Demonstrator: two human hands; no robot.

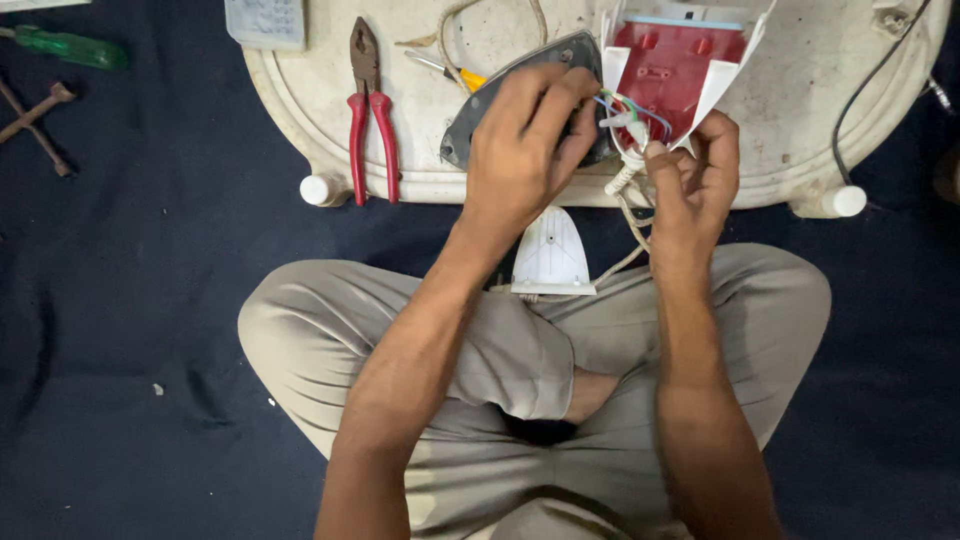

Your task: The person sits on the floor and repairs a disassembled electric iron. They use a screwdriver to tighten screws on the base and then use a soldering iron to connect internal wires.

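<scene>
An opened clothes iron lies on a low white table. Its grey metal soleplate rests under my left hand, whose fingers press on it next to several coloured wires. The iron's red and white body stands behind the wires. My right hand pinches the white cord where it meets the wires. A white plastic cover piece lies on my lap between my forearms.
Red-handled pliers lie on the table to the left, with a yellow-handled screwdriver beside the soleplate. A green-handled screwdriver and a rusty cross tool lie on the dark cloth. A black cable crosses the table's right side.
</scene>
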